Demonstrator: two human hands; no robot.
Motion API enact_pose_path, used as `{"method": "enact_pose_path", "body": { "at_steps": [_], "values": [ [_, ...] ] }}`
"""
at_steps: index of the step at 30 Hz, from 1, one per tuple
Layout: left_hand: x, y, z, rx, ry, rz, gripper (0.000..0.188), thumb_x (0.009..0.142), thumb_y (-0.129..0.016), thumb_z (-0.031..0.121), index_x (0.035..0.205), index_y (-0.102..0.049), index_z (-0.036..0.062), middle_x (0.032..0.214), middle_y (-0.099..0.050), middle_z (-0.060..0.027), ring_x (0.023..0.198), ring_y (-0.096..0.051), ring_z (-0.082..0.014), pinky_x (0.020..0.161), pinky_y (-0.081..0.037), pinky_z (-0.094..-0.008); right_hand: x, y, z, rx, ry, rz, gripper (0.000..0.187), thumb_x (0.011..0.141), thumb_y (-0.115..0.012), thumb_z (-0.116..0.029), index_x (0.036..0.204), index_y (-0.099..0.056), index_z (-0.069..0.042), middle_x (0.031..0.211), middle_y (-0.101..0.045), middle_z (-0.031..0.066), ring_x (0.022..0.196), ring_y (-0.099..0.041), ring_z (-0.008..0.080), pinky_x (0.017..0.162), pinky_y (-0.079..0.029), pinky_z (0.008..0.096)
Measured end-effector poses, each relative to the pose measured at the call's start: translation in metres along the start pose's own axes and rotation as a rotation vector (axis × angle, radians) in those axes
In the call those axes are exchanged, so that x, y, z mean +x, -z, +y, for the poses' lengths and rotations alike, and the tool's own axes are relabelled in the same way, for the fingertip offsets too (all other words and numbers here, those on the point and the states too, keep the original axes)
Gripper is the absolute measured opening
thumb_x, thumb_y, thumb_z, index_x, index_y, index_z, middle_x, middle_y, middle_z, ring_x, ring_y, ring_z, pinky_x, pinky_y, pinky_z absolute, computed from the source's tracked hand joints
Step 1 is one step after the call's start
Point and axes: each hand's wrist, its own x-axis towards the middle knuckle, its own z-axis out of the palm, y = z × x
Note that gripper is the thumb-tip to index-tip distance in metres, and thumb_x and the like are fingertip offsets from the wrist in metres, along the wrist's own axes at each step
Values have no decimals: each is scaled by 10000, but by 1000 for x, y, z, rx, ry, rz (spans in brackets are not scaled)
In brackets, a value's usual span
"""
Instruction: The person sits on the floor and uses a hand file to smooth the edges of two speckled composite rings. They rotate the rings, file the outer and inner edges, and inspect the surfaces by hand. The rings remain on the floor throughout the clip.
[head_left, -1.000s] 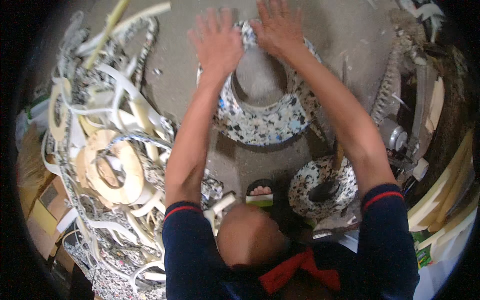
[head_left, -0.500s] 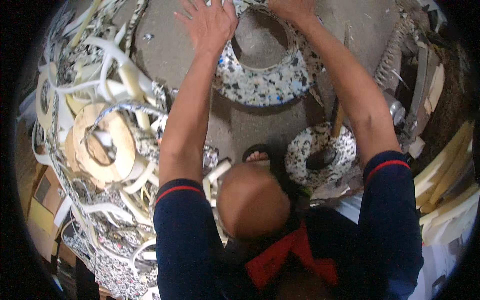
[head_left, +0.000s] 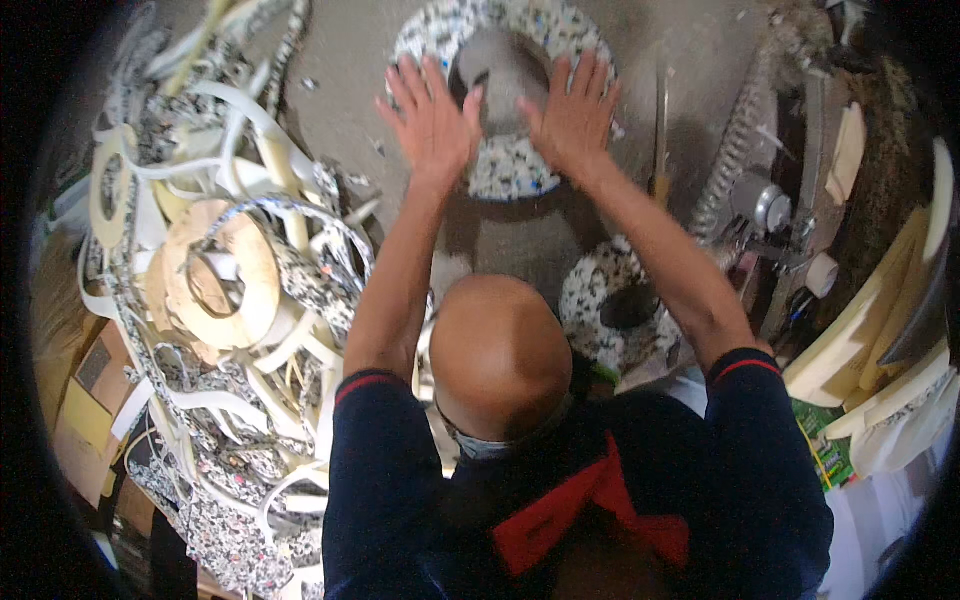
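A thick ring of speckled white, black and blue foam [head_left: 507,172] lies on the grey surface ahead of me, its round hole showing that surface. My left hand [head_left: 432,128] is spread over the ring's left side, fingers pointing away from me. Over the right side, my right hand [head_left: 575,118] lies likewise with its fingers apart. Both palms appear to rest on the foam without gripping it. Nearer to me, below my right forearm, is a smaller speckled foam ring [head_left: 592,300], partly covered by that arm.
Tangled foam offcuts [head_left: 215,400] heap up on the left, with a cream ring [head_left: 245,295] among them. A thin stick [head_left: 661,130] stands right of the big ring. Farther right are a ribbed hose [head_left: 735,140], a round metal part [head_left: 770,207] and cream foam slabs [head_left: 860,320].
My hands have come nearer and off the far part of the ring onto its sides. My right hand, earlier curled at the far edge, is now spread. The ring sits higher in view.
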Motion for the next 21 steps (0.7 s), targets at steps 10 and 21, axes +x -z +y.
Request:
{"method": "enact_pose_path", "body": {
  "at_steps": [10,21],
  "values": [
    [-25,-15,6,-29,-42,-14,725,1004,-425,502,1581,-306,80,1646,-208,-263,1523,-125,-489,1165,-90,-708,-31,-5,-30,-6,114,-77,692,990,-477,-448,1568,-348,-90,1641,-242,236,1527,-158,444,1176,-86,699],
    [-33,-13,-29,-423,301,183,735,1019,-388,551,1434,-418,-55,1444,-448,-326,1355,-402,-492,1089,-268,-698,-23,-11,-8,127,346,150,686,1000,-438,-532,1532,-411,-100,1591,-368,204,1484,-287,434,1190,-112,668]
  ]
}}
